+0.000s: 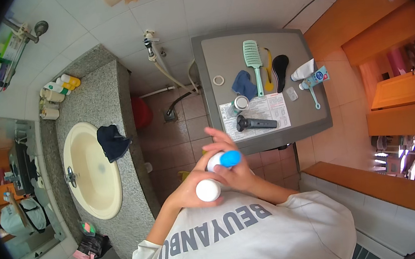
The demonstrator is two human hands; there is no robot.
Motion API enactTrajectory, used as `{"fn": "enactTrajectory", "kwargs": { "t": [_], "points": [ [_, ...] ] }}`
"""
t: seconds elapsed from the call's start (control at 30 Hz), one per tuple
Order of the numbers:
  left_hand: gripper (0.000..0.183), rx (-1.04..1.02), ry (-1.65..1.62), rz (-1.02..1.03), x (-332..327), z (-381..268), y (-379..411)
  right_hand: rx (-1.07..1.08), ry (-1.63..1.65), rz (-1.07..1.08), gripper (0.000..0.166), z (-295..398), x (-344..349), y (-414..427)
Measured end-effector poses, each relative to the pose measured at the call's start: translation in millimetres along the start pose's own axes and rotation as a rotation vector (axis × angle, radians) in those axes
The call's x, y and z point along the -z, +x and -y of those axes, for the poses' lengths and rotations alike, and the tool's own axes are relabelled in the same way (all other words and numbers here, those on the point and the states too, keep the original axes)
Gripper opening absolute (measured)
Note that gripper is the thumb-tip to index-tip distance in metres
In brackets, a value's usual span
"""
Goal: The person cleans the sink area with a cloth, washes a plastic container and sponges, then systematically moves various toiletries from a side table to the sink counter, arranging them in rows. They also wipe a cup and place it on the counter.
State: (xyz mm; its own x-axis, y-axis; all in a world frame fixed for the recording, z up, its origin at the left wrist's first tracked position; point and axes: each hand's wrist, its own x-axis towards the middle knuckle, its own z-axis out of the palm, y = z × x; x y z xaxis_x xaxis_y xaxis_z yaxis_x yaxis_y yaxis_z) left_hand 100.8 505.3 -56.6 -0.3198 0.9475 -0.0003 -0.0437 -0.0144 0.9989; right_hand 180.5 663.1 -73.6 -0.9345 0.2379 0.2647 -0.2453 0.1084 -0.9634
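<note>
Both hands meet in front of my chest. My left hand [191,189] is wrapped around a white container with a round white top [208,190]. Just beyond it, my right hand [239,173] holds a white bottle with a blue cap [230,158], its thumb against the bottle and some fingers spread outward. The hands overlap, so part of each grip is hidden. Past them, on a grey-topped surface, a dark electric shaver [256,122] lies on a printed sheet [281,102]. A clear jar with a silver lid [241,103] stands at the sheet's upper edge.
The grey surface [222,60] also bears a mint hairbrush [251,56], a black brush [280,68], a blue cloth [243,84] and tubes [315,77]. At left, a dark cloth [112,144] overlaps the rim of a cream washbasin [93,173] in a granite counter [87,101].
</note>
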Motion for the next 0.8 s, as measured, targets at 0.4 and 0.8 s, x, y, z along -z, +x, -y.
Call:
{"fn": "enactTrajectory", "kwargs": {
  "t": [0.4, 0.8],
  "points": [
    [0.03, -0.217, -0.349, -0.43, 38, 48, -91, -0.113, -0.631, -0.752, 0.09, -141, 43, 18],
    [0.04, -0.357, -0.273, -0.906, 88, 37, -263, -0.049, -0.228, -0.635, 0.048, -162, -15, 33]
  ]
}}
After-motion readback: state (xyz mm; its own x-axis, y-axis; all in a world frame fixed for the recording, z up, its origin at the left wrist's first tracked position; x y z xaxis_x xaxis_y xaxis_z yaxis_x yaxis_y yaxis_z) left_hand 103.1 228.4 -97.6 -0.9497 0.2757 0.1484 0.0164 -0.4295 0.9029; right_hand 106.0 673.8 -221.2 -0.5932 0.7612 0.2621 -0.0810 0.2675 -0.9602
